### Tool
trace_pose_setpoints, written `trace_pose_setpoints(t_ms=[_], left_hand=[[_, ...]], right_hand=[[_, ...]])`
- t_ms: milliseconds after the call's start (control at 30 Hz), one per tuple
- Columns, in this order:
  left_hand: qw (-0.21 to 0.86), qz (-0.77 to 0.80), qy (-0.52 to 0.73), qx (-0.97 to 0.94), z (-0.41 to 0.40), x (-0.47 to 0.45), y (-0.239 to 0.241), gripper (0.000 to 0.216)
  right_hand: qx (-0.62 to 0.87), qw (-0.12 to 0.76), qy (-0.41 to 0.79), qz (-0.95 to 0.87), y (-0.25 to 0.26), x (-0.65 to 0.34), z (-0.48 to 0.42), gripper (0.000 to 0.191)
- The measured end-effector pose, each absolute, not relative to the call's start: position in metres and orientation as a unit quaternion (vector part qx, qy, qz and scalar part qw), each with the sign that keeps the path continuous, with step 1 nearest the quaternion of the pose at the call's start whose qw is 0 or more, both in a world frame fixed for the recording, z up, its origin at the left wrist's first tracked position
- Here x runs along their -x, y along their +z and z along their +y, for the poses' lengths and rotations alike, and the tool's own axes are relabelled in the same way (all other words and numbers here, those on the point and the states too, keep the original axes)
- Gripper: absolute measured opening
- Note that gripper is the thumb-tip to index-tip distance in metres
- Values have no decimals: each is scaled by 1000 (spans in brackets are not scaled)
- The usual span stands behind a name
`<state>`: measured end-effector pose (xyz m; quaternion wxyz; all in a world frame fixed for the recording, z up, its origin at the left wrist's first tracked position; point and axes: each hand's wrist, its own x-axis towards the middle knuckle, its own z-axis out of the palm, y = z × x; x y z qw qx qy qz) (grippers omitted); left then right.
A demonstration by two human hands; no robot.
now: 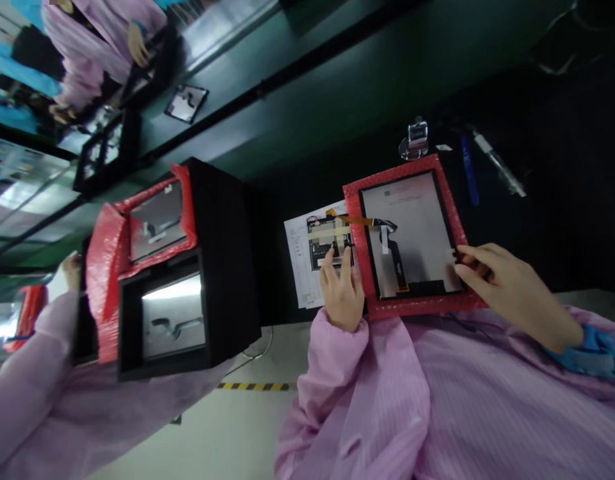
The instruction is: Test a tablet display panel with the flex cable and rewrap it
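Note:
A grey-backed display panel (421,233) lies on a red bubble-wrap sheet (357,233) in front of me. Its right edge is between the thumb and fingers of my right hand (507,280), which is closed on it. To the left, a small black board with a label and yellowish tape (332,230) rests on printed paper sheets (298,267). My left hand (341,290) has its fingers stretched out, their tips on the board's lower part. An orange flex cable (357,220) bridges the board and the panel, meeting a dark ribbon (394,257) on the panel's back.
Black foam trays (227,267) with another panel (173,317) and red bubble wrap (107,267) are stacked at left. A clear stand (415,139), a blue tool (469,170) and a pen-like tool (500,163) lie behind the panel. Co-workers in pink sleeves (42,353) work at left and far left.

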<state>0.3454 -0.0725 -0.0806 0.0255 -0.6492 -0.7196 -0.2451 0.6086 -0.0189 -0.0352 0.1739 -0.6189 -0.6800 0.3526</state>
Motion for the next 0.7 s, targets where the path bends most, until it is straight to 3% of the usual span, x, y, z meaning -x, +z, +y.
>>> trace_pose_setpoints(t_ms=[233,333,533,700], left_hand=[[-84,-650,-297,694,-101,-385,-76,43],[-135,-661,-305,672,-101,-381,-71,43],[-366,-657,-361,553,-75,-346,-37,46],[-370,-580,-536,488,-49,-349,2,60]], right_hand=[[623,219,621,-422,-22,-614,-12,56],[597,279,664,-353,-10,-619,-10,50],[466,297,655,-516,39,-583,-13,34],[283,273,627,-672,46,-531,-17,35]])
